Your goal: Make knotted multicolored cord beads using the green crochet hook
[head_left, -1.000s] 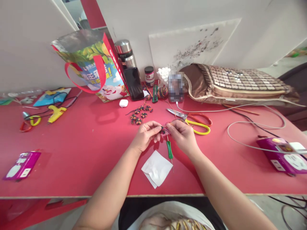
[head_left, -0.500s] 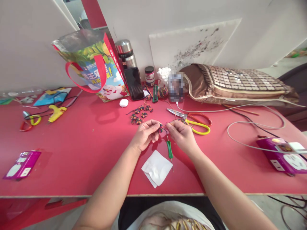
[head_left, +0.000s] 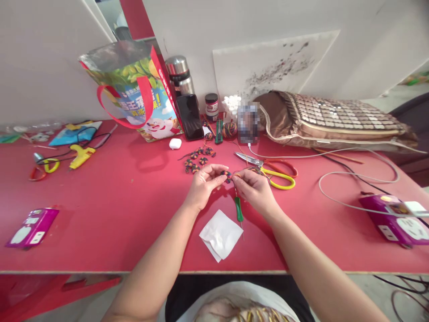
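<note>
Pinched in my left hand (head_left: 207,184) is a small multicoloured knotted yarn piece (head_left: 227,175), dark with red and orange strands. My right hand (head_left: 252,184), just to its right, has thumb and forefinger closed on a thin strand of yarn (head_left: 236,175) beside that piece. Below the fingers lies a green-handled crochet hook (head_left: 238,209). A folded white tissue (head_left: 221,235) rests in front of me between my forearms. Beyond my left hand sit several similar yarn pieces (head_left: 194,162). Large scissors (head_left: 276,172) with red and yellow handles lie past my right hand.
At the back stand a printed bag (head_left: 157,103), a steel thermos (head_left: 179,74), a black phone (head_left: 190,117), a small jar (head_left: 211,107) and a yarn ball (head_left: 229,129). A sequined cushion (head_left: 348,116) lies right. A white cable (head_left: 321,183) reaches a purple power strip (head_left: 392,219). A yellow glue gun (head_left: 81,155) lies left.
The yarn piece shows more fully between my fingers, and my left hand's fingers have shifted on it. The whole view has moved slightly; the objects on the table stay where they were.
</note>
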Available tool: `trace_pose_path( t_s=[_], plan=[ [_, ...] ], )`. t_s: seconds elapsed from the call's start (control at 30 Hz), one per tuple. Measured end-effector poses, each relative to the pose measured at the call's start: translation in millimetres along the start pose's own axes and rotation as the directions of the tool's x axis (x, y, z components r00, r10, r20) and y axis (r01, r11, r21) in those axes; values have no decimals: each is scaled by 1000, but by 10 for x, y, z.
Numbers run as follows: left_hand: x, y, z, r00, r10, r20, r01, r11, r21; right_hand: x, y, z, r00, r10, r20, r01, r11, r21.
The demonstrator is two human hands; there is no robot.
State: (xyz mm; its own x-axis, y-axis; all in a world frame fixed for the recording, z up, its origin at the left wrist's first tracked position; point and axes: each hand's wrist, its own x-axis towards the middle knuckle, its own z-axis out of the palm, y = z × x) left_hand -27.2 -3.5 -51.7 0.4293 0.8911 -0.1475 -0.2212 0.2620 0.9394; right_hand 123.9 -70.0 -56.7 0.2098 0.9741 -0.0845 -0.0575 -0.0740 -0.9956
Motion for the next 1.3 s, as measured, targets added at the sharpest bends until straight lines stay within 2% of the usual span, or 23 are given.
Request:
trace_pose_path(
  t_s=[0.1,0.3,0.4,0.57,0.8,0.93,1.1,1.3],
  plan=[
    [-3,6,3,1000,-7,18,7,1000,-20,5,-8,-2,1000,11,18,-11,1000,10],
    [7,-16,-19,999,32,-25,-30,998,47,2,-20,9,999,30,18,-31,999,27],
    [11,-14,-32,1000,21,-22,-21,1000,11,1,-32,8,1000,16,-6,-16,999,36],
    [-3,13,-23,995,-73,74,78,995,-64,8,-42,-6,999,11,-51,-3,987,158],
    [-8,-7,-18,980,-119,157,123,992,-19,11,-51,-14,997,69,-47,-54,963,265],
    [-5,-26,-1,981,-122,149,119,993,29,9,-57,-6,998,42,-56,-27,970,242],
    [-2,-43,5,991,-84,106,79,996,48,-2,-65,5,1000,18,-13,-15,976,218],
    [-9,0,14,994,-104,46,106,993,-56,-23,-37,-16,1000,2,-24,2,986,167]
  ],
)
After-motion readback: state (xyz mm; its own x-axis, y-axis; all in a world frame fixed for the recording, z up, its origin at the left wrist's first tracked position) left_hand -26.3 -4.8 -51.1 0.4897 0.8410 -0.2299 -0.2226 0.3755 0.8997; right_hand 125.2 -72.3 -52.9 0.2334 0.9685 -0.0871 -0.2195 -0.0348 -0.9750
